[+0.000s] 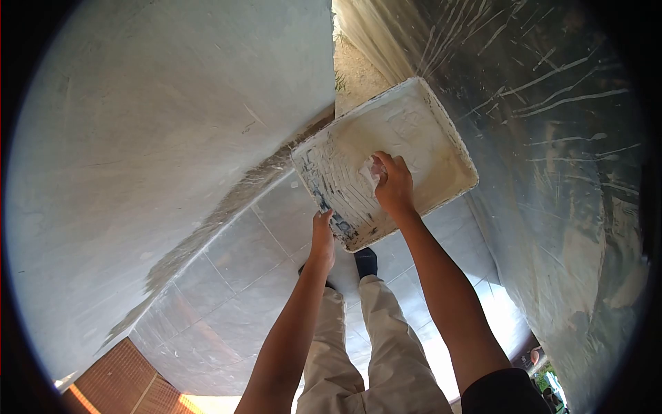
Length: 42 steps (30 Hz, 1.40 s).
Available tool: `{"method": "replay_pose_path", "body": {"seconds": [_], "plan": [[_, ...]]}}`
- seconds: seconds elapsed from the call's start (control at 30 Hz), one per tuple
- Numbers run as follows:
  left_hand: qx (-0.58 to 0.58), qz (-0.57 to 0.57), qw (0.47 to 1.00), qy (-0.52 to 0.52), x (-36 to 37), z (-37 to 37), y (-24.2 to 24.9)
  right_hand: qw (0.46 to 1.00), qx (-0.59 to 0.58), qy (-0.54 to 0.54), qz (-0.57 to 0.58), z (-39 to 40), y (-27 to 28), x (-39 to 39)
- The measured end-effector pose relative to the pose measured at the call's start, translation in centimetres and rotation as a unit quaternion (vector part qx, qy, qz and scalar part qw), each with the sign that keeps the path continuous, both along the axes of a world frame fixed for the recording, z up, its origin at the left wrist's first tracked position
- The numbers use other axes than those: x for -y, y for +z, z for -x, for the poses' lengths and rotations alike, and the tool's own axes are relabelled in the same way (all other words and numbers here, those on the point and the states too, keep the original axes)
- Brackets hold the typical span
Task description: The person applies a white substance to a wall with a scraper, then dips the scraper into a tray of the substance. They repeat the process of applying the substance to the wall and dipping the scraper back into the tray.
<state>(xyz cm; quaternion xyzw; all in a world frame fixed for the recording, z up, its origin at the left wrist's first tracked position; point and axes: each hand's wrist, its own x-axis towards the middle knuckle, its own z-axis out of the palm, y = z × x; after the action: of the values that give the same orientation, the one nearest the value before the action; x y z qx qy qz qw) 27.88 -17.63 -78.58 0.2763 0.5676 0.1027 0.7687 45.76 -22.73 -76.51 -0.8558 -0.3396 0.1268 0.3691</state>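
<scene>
A rectangular paint tray (431, 148), caked in cream-white paint, is tilted in front of me above the floor. Ridges and dark scuffed patches mark its left part. My left hand (323, 234) grips its lower left edge, thumb on the rim and the other fingers hidden beneath. Over the middle of the tray, my right hand (393, 181) is closed around a crumpled, paint-smeared whitish piece (370, 170) with a pinkish patch. I cannot tell whether this is a cloth or a sponge.
A pale plastered wall (172, 124) rises on the left, its base edged by a rough dark strip (227, 200). Paint-streaked plastic sheeting (552, 172) hangs on the right. Below are grey floor tiles (241, 255) and my dark-shod foot (366, 262). A brown ribbed surface (117, 379) lies at lower left.
</scene>
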Motion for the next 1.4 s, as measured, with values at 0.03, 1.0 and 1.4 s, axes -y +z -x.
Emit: {"method": "replay_pose_path", "body": {"seconds": [0.03, 1.0, 1.4], "plan": [[-0.001, 0.000, 1.000, -0.001, 0.0, 0.0, -0.3, 1.000, -0.001, -0.001, 0.000, 0.2, -0.1, -0.2], [-0.022, -0.025, 0.999, -0.013, 0.5, 0.6, -2.3, 0.994, 0.003, -0.099, 0.034, 3.3, 1.2, 3.0], [0.003, -0.012, 1.000, -0.009, -0.1, 1.0, -1.1, 0.993, -0.033, -0.103, -0.041, 4.3, -0.1, 0.6]]}}
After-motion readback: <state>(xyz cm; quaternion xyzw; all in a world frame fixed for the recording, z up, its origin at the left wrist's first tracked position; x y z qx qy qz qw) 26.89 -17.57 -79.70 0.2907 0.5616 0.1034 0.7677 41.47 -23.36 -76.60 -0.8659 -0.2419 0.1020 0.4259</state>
